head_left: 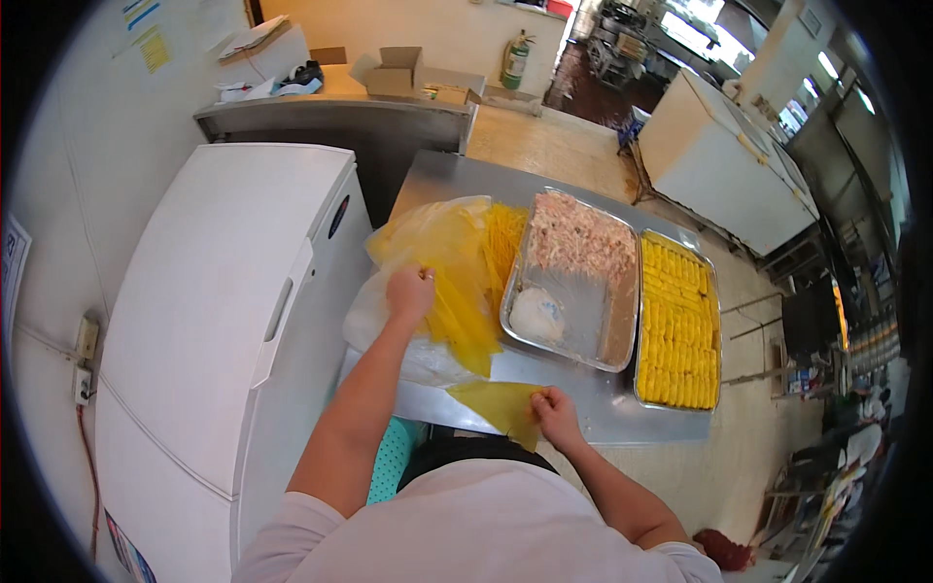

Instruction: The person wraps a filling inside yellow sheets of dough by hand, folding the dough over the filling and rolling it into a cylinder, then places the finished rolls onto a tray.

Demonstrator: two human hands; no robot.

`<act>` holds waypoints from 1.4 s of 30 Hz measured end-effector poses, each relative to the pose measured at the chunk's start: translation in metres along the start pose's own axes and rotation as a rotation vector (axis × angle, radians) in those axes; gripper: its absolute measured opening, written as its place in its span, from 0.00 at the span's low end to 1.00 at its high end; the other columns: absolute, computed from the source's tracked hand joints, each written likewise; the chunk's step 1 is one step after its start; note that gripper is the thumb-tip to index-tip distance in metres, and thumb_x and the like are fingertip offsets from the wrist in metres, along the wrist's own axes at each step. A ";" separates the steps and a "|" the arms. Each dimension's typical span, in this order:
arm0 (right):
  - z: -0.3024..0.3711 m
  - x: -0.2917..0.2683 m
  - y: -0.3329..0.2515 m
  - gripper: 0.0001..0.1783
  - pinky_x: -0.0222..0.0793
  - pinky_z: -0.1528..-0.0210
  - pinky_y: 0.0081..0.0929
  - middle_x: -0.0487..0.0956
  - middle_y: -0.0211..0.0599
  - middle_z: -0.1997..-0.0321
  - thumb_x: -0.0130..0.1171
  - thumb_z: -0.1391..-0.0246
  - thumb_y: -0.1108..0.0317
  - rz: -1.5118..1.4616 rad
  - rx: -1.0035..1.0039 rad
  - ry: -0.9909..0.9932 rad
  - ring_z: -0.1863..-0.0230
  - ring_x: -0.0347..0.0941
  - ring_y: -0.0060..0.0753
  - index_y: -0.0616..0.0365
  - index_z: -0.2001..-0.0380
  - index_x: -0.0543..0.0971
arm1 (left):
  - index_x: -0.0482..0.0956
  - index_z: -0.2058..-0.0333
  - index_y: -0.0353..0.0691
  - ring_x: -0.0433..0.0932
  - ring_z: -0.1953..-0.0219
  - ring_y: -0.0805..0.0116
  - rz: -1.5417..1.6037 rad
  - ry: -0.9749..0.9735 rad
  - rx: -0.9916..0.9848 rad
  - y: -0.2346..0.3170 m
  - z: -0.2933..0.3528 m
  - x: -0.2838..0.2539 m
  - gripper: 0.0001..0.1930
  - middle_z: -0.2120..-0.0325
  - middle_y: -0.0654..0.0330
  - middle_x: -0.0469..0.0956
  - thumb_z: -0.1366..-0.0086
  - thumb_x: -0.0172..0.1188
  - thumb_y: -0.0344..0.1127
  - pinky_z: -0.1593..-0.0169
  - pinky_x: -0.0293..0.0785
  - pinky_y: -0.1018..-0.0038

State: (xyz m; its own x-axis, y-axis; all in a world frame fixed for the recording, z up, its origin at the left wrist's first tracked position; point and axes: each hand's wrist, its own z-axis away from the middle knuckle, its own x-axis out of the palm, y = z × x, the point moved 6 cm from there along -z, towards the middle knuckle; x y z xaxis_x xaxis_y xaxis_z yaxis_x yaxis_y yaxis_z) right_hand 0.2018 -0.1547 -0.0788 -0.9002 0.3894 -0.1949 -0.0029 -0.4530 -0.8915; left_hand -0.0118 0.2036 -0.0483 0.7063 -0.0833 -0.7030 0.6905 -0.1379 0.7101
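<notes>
My left hand (411, 293) is closed at the upper edge of several thin yellow wrapper sheets (466, 330), which drape down from it toward the table's near edge. A yellowish clear plastic bag (423, 231) lies crumpled around and behind them. My right hand (557, 418) pinches the corner of a single olive-yellow wrapper sheet (496, 400) at the table's front edge, close to my body. Right of the bag, a deep metal tray (622, 325) has pinkish ground filling (581, 233) at its far end and a white plastic-wrapped bundle (537, 315) at its near left corner.
A second metal tray (718, 335), at the right, is packed with rows of yellow rolls (673, 321). Thin yellow strips (502, 243) lie beside the filling tray. The steel table (612, 418) stands beside a white refrigerator (224, 262) on my left. A white chest freezer (705, 160) is farther right.
</notes>
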 end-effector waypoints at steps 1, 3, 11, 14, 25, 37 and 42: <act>-0.004 -0.012 0.014 0.10 0.77 0.62 0.32 0.86 0.38 0.65 0.64 0.32 0.66 -0.006 0.011 0.017 0.67 0.81 0.30 0.63 0.58 0.84 | 0.87 0.61 0.36 0.86 0.57 0.43 -0.005 0.008 -0.028 -0.005 -0.008 0.002 0.17 0.64 0.46 0.87 0.31 0.68 0.46 0.53 0.79 0.53; -0.009 -0.040 0.037 0.12 0.75 0.64 0.26 0.85 0.33 0.69 0.63 0.32 0.68 0.121 0.070 0.174 0.69 0.78 0.21 0.66 0.54 0.85 | 0.87 0.58 0.34 0.86 0.58 0.43 0.144 -0.016 -0.039 -0.006 -0.014 0.010 0.17 0.64 0.46 0.88 0.32 0.70 0.45 0.52 0.80 0.53; -0.011 -0.064 0.004 0.35 0.68 0.68 0.26 0.77 0.28 0.74 0.61 0.41 0.73 0.325 0.036 0.097 0.73 0.69 0.20 0.54 0.28 0.76 | 0.75 0.36 0.32 0.74 0.34 0.38 -0.054 0.083 0.036 0.027 0.029 -0.021 0.31 0.37 0.37 0.76 0.34 0.71 0.40 0.32 0.69 0.55; -0.006 -0.053 -0.017 0.34 0.77 0.60 0.35 0.84 0.46 0.70 0.61 0.43 0.69 0.293 -0.032 -0.079 0.68 0.81 0.38 0.51 0.31 0.80 | 0.72 0.34 0.34 0.69 0.32 0.38 -0.070 0.258 0.360 0.056 0.081 -0.040 0.34 0.32 0.41 0.69 0.37 0.72 0.37 0.31 0.66 0.52; -0.024 -0.098 -0.001 0.28 0.80 0.45 0.50 0.88 0.58 0.53 0.63 0.45 0.67 0.870 -0.032 0.247 0.49 0.85 0.62 0.58 0.39 0.84 | 0.83 0.47 0.39 0.77 0.44 0.46 0.243 -0.395 0.868 0.085 0.219 0.057 0.20 0.45 0.49 0.81 0.38 0.71 0.32 0.42 0.74 0.50; 0.008 -0.110 -0.010 0.17 0.79 0.56 0.43 0.84 0.51 0.59 0.62 0.41 0.72 0.688 -0.271 0.476 0.62 0.83 0.52 0.60 0.49 0.87 | 0.88 0.50 0.43 0.79 0.46 0.48 -0.092 -0.600 0.869 0.084 0.247 0.068 0.17 0.48 0.48 0.81 0.36 0.70 0.40 0.41 0.72 0.53; 0.030 -0.085 -0.016 0.16 0.79 0.56 0.44 0.83 0.50 0.59 0.64 0.42 0.74 0.751 -0.341 0.450 0.61 0.81 0.52 0.60 0.51 0.87 | 0.88 0.49 0.44 0.75 0.38 0.47 -0.017 -0.416 1.121 0.123 0.235 0.077 0.20 0.42 0.47 0.79 0.40 0.72 0.39 0.36 0.69 0.52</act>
State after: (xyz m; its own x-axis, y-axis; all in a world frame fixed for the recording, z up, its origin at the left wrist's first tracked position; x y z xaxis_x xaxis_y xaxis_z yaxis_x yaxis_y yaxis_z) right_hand 0.2657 -0.2043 -0.0357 -0.3615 0.3959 -0.8441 0.7026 -0.4795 -0.5258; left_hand 0.0911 -0.0520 -0.0244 0.4511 -0.3577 -0.8176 0.0327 -0.9089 0.4157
